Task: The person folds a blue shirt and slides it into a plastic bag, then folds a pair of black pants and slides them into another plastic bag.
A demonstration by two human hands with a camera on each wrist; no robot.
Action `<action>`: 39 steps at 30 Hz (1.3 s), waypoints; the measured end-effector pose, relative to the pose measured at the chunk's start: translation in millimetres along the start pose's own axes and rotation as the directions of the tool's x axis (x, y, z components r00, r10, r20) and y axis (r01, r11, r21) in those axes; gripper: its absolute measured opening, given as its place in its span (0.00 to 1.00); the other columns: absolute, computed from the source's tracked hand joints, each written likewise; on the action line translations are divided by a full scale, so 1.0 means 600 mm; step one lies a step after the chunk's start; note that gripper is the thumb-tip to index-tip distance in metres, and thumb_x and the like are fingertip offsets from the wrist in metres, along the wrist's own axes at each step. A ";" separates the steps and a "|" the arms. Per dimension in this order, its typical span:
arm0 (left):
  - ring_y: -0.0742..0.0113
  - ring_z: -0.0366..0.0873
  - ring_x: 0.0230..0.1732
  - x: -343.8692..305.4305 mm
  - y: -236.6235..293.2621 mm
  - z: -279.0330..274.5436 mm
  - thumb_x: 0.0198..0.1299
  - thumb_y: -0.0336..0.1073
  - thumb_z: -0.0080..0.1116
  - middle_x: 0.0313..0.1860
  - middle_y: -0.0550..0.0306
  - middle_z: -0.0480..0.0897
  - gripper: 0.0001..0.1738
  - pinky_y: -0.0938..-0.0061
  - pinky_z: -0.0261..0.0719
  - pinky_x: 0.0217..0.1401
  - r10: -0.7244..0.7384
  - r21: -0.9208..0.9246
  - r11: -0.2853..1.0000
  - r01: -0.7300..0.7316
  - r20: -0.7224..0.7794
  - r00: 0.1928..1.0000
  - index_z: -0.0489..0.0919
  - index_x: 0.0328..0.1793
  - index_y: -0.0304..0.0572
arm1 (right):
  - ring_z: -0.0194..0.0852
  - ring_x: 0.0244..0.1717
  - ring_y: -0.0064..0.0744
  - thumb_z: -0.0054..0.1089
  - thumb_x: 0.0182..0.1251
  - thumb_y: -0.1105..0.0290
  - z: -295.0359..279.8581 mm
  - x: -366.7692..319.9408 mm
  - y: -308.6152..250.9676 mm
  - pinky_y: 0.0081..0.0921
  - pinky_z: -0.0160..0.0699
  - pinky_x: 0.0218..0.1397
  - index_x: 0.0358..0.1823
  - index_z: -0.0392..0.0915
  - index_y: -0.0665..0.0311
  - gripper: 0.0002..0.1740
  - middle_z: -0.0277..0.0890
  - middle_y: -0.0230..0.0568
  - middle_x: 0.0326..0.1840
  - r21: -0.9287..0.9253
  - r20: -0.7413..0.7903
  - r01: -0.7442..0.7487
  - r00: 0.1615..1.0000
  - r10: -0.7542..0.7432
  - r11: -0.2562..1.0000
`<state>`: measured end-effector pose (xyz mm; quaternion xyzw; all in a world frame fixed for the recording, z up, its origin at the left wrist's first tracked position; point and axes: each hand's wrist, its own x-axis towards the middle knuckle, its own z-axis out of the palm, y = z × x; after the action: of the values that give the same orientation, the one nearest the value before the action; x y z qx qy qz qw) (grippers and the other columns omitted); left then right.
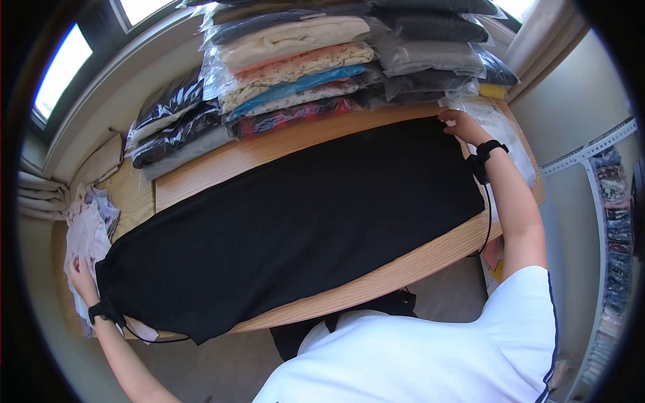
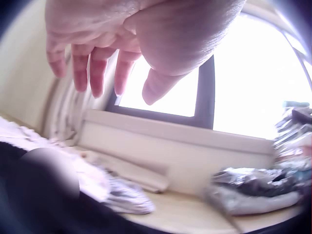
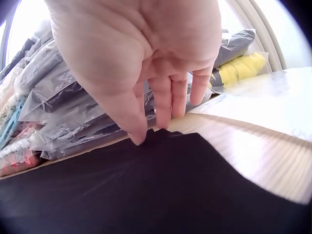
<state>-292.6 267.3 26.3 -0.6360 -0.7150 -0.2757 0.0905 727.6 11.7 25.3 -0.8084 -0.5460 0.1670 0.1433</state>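
Observation:
A long black cloth [image 1: 289, 221] lies spread flat across the wooden table [image 1: 349, 291]. At its far right corner my right hand [image 1: 467, 129] pinches the edge; in the right wrist view the thumb and fingertips of that hand [image 3: 146, 63] meet on the black cloth [image 3: 161, 180]. My left hand [image 1: 83, 282] is beside the cloth's left end, over pale pink fabric [image 1: 87, 232]. The left wrist view shows that hand [image 2: 126, 44] raised with its fingers loosely extended and nothing held, above the black cloth [image 2: 29, 204].
Stacks of bagged folded clothes [image 1: 302, 57] stand along the table's back, with dark bagged garments [image 1: 175, 121] at the back left. Clear plastic bags [image 1: 494, 121] lie at the right end. A rack of packed items [image 1: 615, 221] stands far right.

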 end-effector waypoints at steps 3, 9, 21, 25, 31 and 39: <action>0.67 0.78 0.49 -0.026 0.247 -0.058 0.64 0.36 0.55 0.47 0.52 0.81 0.17 0.75 0.72 0.54 0.167 -0.440 0.895 -0.075 0.175 0.970 0.76 0.55 0.33 | 0.75 0.50 0.38 0.66 0.49 0.74 -0.009 0.018 -0.008 0.30 0.72 0.56 0.47 0.79 0.64 0.20 0.79 0.42 0.43 -0.095 0.059 -0.086 0.994 0.092 0.992; 0.74 0.77 0.41 -0.139 0.564 -0.063 0.61 0.31 0.56 0.37 0.59 0.81 0.10 0.79 0.73 0.44 0.450 -0.571 0.812 -0.120 0.483 0.751 0.78 0.45 0.34 | 0.76 0.42 0.40 0.70 0.43 0.70 -0.011 0.034 -0.005 0.30 0.73 0.47 0.40 0.78 0.65 0.19 0.78 0.43 0.38 -0.150 0.076 0.045 0.997 -0.034 0.988; 0.59 0.78 0.39 -0.199 0.620 0.096 0.55 0.29 0.60 0.35 0.50 0.81 0.09 0.70 0.75 0.44 0.591 -0.531 0.792 -0.301 0.546 0.594 0.80 0.41 0.35 | 0.73 0.39 0.29 0.66 0.51 0.71 -0.016 0.038 0.011 0.26 0.70 0.46 0.34 0.77 0.64 0.10 0.77 0.34 0.33 0.143 0.060 0.109 0.991 -0.118 0.984; 0.60 0.77 0.39 -0.197 0.618 0.112 0.55 0.29 0.60 0.35 0.51 0.80 0.08 0.70 0.74 0.45 0.612 -0.542 0.779 -0.316 0.545 0.573 0.80 0.41 0.35 | 0.71 0.39 0.24 0.62 0.58 0.69 -0.015 0.044 0.037 0.24 0.69 0.45 0.36 0.76 0.63 0.08 0.76 0.31 0.33 0.254 0.074 0.058 0.994 -0.080 0.965; 0.58 0.73 0.36 -0.191 0.613 0.117 0.58 0.30 0.59 0.31 0.50 0.76 0.07 0.69 0.72 0.43 0.598 -0.500 0.798 -0.337 0.586 0.546 0.74 0.36 0.35 | 0.69 0.41 0.20 0.58 0.65 0.69 -0.023 0.041 0.035 0.20 0.67 0.46 0.38 0.73 0.61 0.05 0.76 0.28 0.40 0.180 0.123 -0.003 0.992 -0.019 0.984; 0.54 0.74 0.35 -0.185 0.606 0.125 0.64 0.34 0.53 0.31 0.45 0.77 0.08 0.66 0.71 0.41 0.534 -0.484 0.830 -0.278 0.544 0.647 0.70 0.40 0.37 | 0.72 0.38 0.25 0.62 0.63 0.63 -0.014 0.061 0.051 0.23 0.71 0.42 0.42 0.75 0.62 0.12 0.75 0.32 0.34 0.206 0.019 -0.014 1.000 0.011 0.978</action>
<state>92.1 224.0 11.9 -0.8424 -0.4724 -0.1304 -0.2241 769.4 34.3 16.3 -0.7910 -0.5219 0.2309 0.2204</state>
